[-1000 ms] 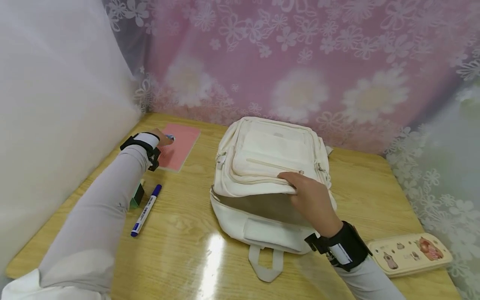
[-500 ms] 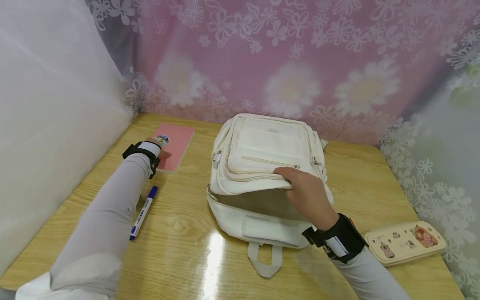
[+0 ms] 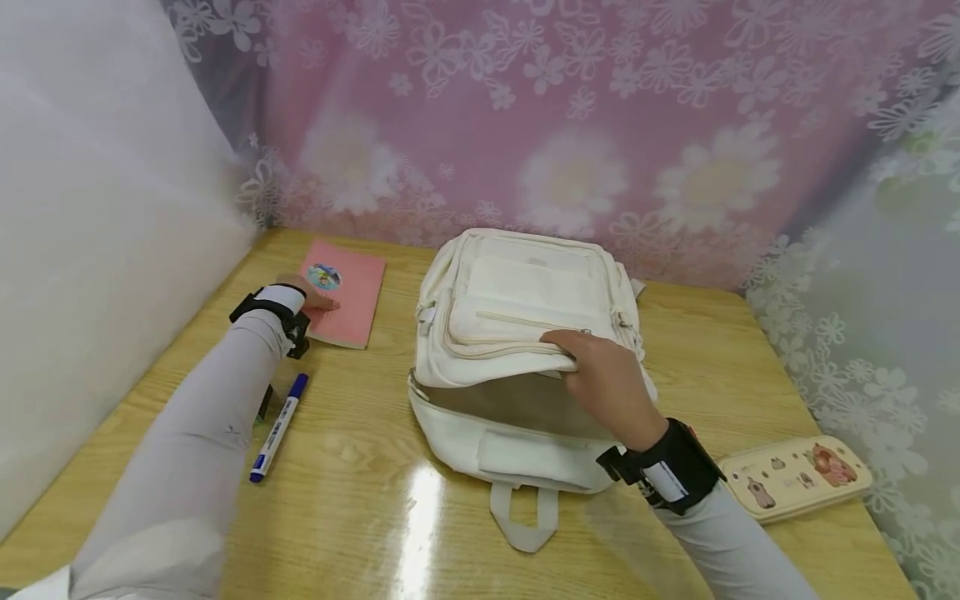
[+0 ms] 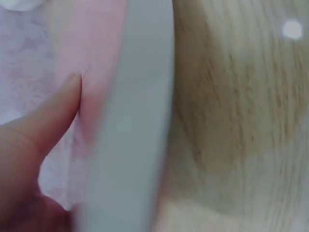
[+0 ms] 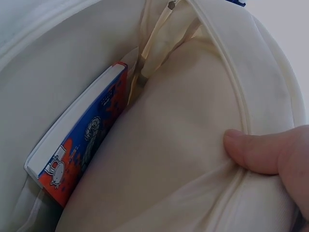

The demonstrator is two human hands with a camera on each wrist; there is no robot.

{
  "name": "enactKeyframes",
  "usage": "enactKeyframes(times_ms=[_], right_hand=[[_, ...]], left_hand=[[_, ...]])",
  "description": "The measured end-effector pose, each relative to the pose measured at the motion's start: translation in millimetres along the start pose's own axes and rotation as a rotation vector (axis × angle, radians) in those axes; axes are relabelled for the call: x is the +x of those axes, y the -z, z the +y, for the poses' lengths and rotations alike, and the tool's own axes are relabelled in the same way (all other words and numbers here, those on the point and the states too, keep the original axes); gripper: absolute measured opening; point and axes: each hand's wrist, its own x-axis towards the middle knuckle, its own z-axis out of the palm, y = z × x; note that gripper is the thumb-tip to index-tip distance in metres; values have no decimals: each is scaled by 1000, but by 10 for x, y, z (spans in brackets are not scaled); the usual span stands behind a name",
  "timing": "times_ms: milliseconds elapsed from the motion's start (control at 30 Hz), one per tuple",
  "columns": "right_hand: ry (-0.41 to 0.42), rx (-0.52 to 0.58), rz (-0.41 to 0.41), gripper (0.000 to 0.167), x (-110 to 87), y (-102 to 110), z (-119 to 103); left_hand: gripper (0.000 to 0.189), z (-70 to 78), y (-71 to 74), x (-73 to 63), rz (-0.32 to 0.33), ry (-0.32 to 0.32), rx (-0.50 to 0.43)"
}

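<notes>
My left hand (image 3: 306, 292) grips the left side of a pink notebook (image 3: 356, 292) with a round picture on its cover, at the back left of the table. In the left wrist view the thumb (image 4: 60, 113) presses on the pink cover and the pale page edge (image 4: 140, 106) faces the camera; the other fingers are mostly hidden. My right hand (image 3: 607, 379) pinches the opening's edge of a cream backpack (image 3: 525, 287) lying on its back, holding the front panel up. Inside it, the right wrist view shows a red and blue book (image 5: 84, 133).
A white marker (image 3: 277, 429) with blue ends lies beside my left forearm, which partly covers a small dark-green object (image 3: 263, 406). A cream pencil case (image 3: 798, 479) with bear pictures lies at the right. The bag's handle loop (image 3: 525, 533) points toward me. Curtains border the table.
My left hand has moved from over the notebook's picture to its left side and taken hold; the notebook has turned and tilted slightly. The right hand keeps holding the backpack's edge.
</notes>
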Motion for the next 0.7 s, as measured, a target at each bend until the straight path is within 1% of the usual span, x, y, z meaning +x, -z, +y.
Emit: enactKeyframes(times_ms=[33,67,100,133,200,233,300,367,433,467,500,600,633,667,700], right_hand=[[0,0,-3,46,7,4,1],[0,1,-4,45,14,7,3],[0,3,-3,45,21,7,7],[1,4,-2,44,31,10,7],[5,6,0,41,50,16,9],[4,7,1,39,55,22,16],[8,12,4,36,66,31,31],[17,12,7,34,89,41,41],[28,8,12,32,124,50,49],[33,6,15,32,145,54,52],[36,4,17,30,170,60,52],[35,1,24,29,238,79,56],[31,-1,26,29,256,88,59],[26,-3,25,28,268,99,62],[18,-8,26,27,274,110,71]], left_hand=[[86,40,-23,-204,62,-33,-113],[90,56,-36,-343,128,-62,-171],[92,57,-29,-415,210,-77,-45],[87,62,-37,-481,220,-112,-116],[76,66,-53,-566,217,-187,-255],[73,80,-67,-596,215,-219,-295],[69,102,-115,-636,231,-278,-352],[64,121,-172,-694,260,-322,-355],[66,137,-223,-814,291,-348,-329],[65,150,-247,-892,313,-356,-330],[65,156,-266,-981,336,-377,-341],[64,141,-279,-1298,390,-445,-384],[61,131,-275,-1417,399,-455,-399],[60,116,-267,-1534,389,-465,-418],[59,98,-256,-1646,364,-477,-448]])
